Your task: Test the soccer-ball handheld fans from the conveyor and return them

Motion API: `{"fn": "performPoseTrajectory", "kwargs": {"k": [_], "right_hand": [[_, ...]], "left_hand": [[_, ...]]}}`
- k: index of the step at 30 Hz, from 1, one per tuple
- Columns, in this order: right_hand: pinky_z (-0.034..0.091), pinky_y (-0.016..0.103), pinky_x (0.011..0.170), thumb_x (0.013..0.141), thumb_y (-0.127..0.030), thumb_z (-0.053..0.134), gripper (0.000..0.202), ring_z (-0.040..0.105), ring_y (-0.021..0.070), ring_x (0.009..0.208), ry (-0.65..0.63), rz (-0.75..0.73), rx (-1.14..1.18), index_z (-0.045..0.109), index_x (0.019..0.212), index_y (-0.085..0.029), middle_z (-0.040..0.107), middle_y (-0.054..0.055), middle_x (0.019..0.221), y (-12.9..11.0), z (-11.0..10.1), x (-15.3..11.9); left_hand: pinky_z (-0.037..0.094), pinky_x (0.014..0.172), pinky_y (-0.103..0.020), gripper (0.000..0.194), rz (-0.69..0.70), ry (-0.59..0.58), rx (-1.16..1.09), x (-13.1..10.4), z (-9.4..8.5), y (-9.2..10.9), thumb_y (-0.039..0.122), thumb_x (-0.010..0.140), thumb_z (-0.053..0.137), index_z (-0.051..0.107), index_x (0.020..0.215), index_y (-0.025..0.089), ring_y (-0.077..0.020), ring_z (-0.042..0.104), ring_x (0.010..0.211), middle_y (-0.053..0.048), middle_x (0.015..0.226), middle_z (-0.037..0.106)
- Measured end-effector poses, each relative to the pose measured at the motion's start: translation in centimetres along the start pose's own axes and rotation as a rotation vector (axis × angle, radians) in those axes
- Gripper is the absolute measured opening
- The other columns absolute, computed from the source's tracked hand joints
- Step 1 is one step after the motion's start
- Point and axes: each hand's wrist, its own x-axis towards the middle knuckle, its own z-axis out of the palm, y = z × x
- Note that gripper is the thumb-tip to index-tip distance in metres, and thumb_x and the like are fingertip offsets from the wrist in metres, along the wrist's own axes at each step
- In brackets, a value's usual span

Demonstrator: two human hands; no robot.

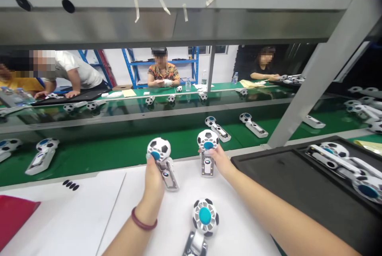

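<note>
My left hand (154,178) is closed round the ball-shaped head of a soccer-patterned device (168,174), whose clear handle tilts down to the right. Farther right, my right hand (220,158) grips another soccer-patterned device (207,162) by its head, the handle hanging nearly straight down. Both have a blue disc on the ball part. A third device (205,216) lies on the white work surface (232,216) nearer to me, blue disc up, its handle cut off by the bottom edge of the view.
Several similar devices lie on the green conveyor (101,148). A black tray (268,184) with more devices stands at the right. Black discs (71,185) and a red item (14,216) are at the left. A slanted metal post (316,57) rises at right. People sit or lean across the line.
</note>
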Motion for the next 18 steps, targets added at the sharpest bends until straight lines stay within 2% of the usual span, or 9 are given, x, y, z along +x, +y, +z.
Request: {"fn": "performPoseTrajectory", "kwargs": {"k": [3,5,6,9,11,15,18], "right_hand": [[0.045,0.035,0.077,0.059,-0.042,0.073,0.051,0.059,0.0195,0.085,-0.164,0.164,-0.162,0.046,0.097,-0.02,0.061,0.004,0.089,0.8,-0.9,-0.4],[0.046,0.035,0.072,0.066,-0.042,0.067,0.045,0.06,0.0183,0.08,-0.177,0.241,-0.106,0.044,0.098,-0.021,0.06,0.002,0.084,1.1,-1.0,-0.7],[0.046,0.034,0.07,0.069,-0.043,0.065,0.043,0.06,0.0175,0.077,-0.151,0.269,-0.047,0.042,0.099,-0.022,0.059,0.001,0.082,1.2,-0.8,-0.9],[0.046,0.032,0.067,0.07,-0.041,0.064,0.042,0.059,0.015,0.071,-0.093,0.344,0.091,0.04,0.098,-0.023,0.057,-0.001,0.08,1.0,0.0,-1.1],[0.045,0.03,0.066,0.067,-0.035,0.067,0.042,0.058,0.0147,0.073,-0.132,0.39,0.126,0.04,0.097,-0.023,0.057,-0.001,0.081,0.5,0.2,-1.3],[0.044,0.027,0.066,0.06,-0.02,0.069,0.05,0.057,0.0145,0.076,-0.254,0.437,0.172,0.039,0.1,-0.023,0.058,0.001,0.084,-0.6,-0.1,-1.5],[0.043,0.029,0.068,0.06,-0.018,0.068,0.054,0.057,0.0145,0.077,-0.285,0.458,0.183,0.038,0.104,-0.023,0.058,0.001,0.086,-1.1,-0.2,-1.7]], "left_hand": [[0.048,0.06,-0.026,0.062,0.013,-0.21,0.121,0.3,-1.1,-2.7,0.053,0.056,0.071,0.045,0.1,0.018,-0.0194,0.062,0.071,-0.006,0.084,0.063],[0.048,0.059,-0.028,0.064,-0.067,-0.378,0.202,0.6,-1.5,-3.6,0.048,0.056,0.073,0.038,0.101,0.02,-0.02,0.062,0.07,-0.006,0.086,0.062],[0.048,0.057,-0.029,0.063,-0.114,-0.425,0.224,0.7,-1.5,-3.7,0.049,0.059,0.071,0.035,0.102,0.021,-0.0201,0.062,0.067,-0.006,0.084,0.062],[0.047,0.052,-0.029,0.063,-0.203,-0.443,0.202,0.9,-1.4,-3.5,0.053,0.069,0.061,0.029,0.113,0.023,-0.0193,0.061,0.059,-0.004,0.079,0.06],[0.047,0.053,-0.028,0.066,-0.226,-0.44,0.133,0.8,-1.2,-3.1,0.049,0.071,0.06,0.026,0.121,0.025,-0.0193,0.061,0.062,-0.004,0.079,0.059],[0.049,0.069,-0.034,0.075,-0.275,-0.446,-0.034,0.3,-0.9,-2.2,0.032,0.068,0.068,0.023,0.128,0.03,-0.0212,0.062,0.078,-0.004,0.096,0.057],[0.048,0.079,-0.04,0.08,-0.308,-0.465,-0.069,-0.1,-0.8,-2.0,0.024,0.066,0.069,0.021,0.129,0.031,-0.0237,0.061,0.085,-0.006,0.104,0.055]]}}
